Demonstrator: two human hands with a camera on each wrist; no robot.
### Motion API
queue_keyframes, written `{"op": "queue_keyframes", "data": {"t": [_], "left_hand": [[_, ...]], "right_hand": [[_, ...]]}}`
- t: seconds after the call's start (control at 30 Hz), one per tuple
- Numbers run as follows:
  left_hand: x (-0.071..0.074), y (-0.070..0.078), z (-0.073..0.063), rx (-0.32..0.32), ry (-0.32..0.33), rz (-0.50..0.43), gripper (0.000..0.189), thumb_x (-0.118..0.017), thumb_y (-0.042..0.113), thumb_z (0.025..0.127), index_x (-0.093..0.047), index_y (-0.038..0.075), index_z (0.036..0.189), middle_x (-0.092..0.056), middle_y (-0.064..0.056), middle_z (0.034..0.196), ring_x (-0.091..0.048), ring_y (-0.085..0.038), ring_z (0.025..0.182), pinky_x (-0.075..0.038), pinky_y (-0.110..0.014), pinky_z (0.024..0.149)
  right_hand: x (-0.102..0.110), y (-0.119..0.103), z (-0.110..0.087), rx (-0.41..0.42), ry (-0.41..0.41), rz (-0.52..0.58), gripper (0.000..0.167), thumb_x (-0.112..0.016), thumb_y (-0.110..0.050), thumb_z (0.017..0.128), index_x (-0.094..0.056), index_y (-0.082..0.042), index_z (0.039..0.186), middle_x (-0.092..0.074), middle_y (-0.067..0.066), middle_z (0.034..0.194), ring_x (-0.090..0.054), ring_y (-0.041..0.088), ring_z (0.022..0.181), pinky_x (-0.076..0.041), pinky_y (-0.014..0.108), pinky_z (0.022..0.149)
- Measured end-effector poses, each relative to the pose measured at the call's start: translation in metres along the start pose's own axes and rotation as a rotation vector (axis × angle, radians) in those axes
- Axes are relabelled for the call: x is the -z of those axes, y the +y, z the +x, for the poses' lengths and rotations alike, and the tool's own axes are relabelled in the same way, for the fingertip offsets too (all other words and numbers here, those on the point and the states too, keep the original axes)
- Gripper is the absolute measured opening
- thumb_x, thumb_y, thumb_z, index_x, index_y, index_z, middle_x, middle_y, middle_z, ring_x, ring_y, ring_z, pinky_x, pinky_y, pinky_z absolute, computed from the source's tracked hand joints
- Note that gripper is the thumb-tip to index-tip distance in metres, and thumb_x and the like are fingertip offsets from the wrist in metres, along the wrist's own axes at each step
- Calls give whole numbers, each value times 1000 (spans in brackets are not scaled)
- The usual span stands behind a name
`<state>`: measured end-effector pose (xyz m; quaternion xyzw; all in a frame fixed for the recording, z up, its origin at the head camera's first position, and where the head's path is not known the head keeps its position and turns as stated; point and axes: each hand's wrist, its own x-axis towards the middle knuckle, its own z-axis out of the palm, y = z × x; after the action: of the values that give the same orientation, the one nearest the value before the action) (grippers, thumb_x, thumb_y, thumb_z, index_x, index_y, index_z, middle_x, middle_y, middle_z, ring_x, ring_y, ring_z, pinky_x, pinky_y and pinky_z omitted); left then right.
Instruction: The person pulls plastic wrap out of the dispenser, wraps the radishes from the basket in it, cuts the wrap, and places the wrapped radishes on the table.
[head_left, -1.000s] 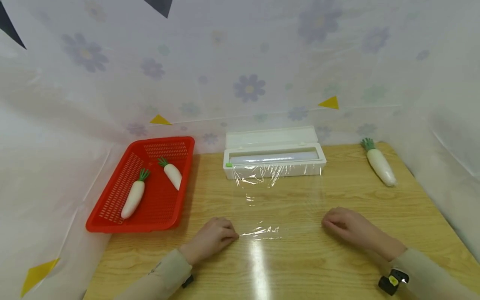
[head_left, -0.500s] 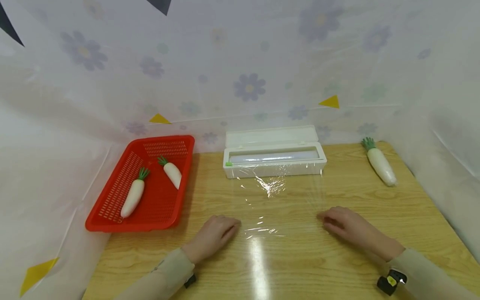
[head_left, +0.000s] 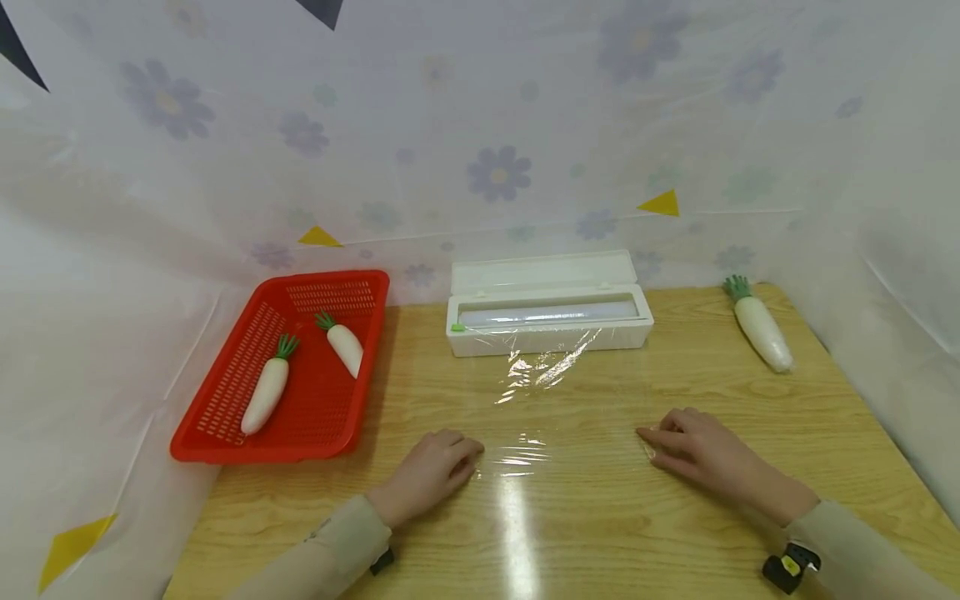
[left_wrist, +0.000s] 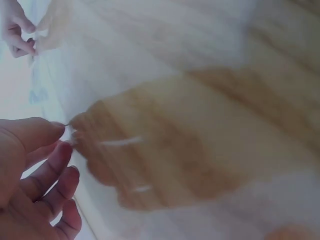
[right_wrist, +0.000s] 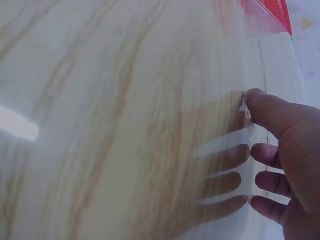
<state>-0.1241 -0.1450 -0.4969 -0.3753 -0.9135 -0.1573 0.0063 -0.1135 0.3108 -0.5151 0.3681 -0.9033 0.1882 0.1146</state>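
Observation:
A clear sheet of cling film stretches toward me from a white dispenser box, its lid up and the roll showing inside. My left hand pinches the sheet's near left corner; the left wrist view shows the film between thumb and forefinger. At the near right corner, my right hand holds the edge, its thumb and forefinger spread with film bunched between them. In the right wrist view, the thumb of the right hand touches the crumpled edge and the other fingers are parted.
A red basket on the left holds two white radishes, a nearer radish and a farther radish. Another radish, shiny at its tip, lies at the table's far right. Pale flowered sheeting surrounds the wooden table.
The right thumb and forefinger have parted at the film's corner. The left hand has shifted slightly right. Glints on the film have changed as the sheet moved.

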Motion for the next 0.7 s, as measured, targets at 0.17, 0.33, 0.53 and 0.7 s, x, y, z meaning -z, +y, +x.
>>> {"op": "queue_keyframes", "data": {"t": [0.17, 0.33, 0.53, 0.7], "left_hand": [[15, 4, 3, 19, -59, -42, 21, -74, 17, 97, -75, 10, 117, -71, 2, 100, -62, -15, 94, -53, -35, 84], [54, 9, 15, 30, -46, -172, 21, -70, 13, 99, -74, 6, 119, -72, -2, 103, -64, -18, 96, -56, -35, 86], [118, -2, 32, 109, 92, -278, 23, -69, 17, 102, -73, 7, 122, -72, 0, 107, -63, -18, 100, -57, -40, 87], [160, -34, 43, 271, 203, -335, 27, -66, 22, 104, -72, 8, 126, -73, -5, 112, -62, -21, 97, -53, -43, 83]], "right_hand": [[1, 2, -2, -14, -10, -27, 47, -87, -24, 84, -75, -17, 130, -53, -17, 95, -37, -3, 79, -35, 23, 67], [1, 3, -3, -26, -20, -36, 47, -85, -25, 86, -74, -18, 131, -52, -17, 95, -36, -3, 79, -34, 24, 67], [2, 2, -3, -20, -14, -56, 48, -86, -27, 85, -75, -20, 131, -52, -17, 95, -38, -2, 79, -36, 25, 68], [1, 3, -4, 12, 8, -38, 48, -87, -27, 84, -75, -18, 129, -53, -16, 95, -38, -2, 79, -36, 25, 67]]}}
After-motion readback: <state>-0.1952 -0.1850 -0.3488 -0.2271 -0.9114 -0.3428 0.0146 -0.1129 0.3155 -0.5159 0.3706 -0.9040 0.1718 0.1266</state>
